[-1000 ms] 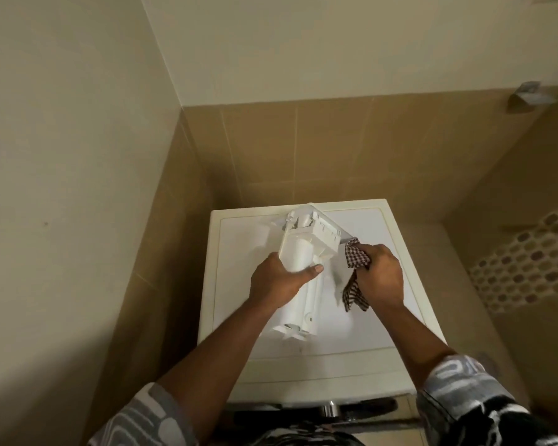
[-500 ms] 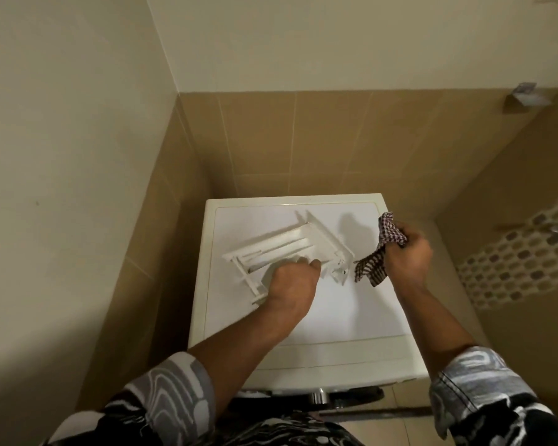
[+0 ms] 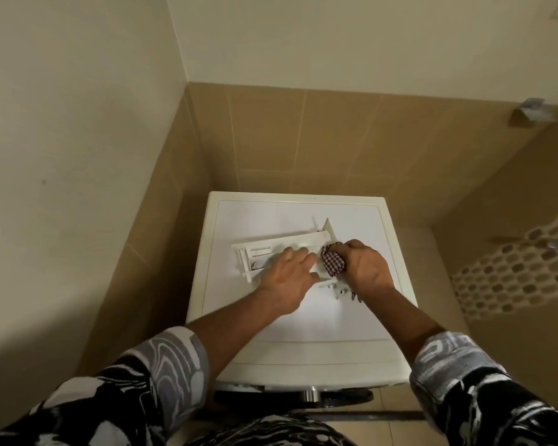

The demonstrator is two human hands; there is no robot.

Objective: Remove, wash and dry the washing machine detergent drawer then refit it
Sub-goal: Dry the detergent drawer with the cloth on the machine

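The white detergent drawer (image 3: 264, 249) lies flat across the top of the white washing machine (image 3: 303, 320), its long side running left to right. My left hand (image 3: 287, 278) rests on the drawer's middle with fingers spread fairly straight, pressing it down. My right hand (image 3: 364, 268) grips a bunched red-and-white checked cloth (image 3: 332, 260) and holds it against the drawer's right end. The part of the drawer under both hands is hidden.
The machine stands in a corner, with a cream wall close on the left and tan tiles behind. A mosaic-tiled strip (image 3: 516, 268) and a metal fitting (image 3: 532, 107) are on the right wall. The machine's dark door rim (image 3: 303, 395) shows below its front edge.
The drawer has gone from being held up on end to lying flat on the machine top. My right hand brought the cloth back from the right onto the drawer.
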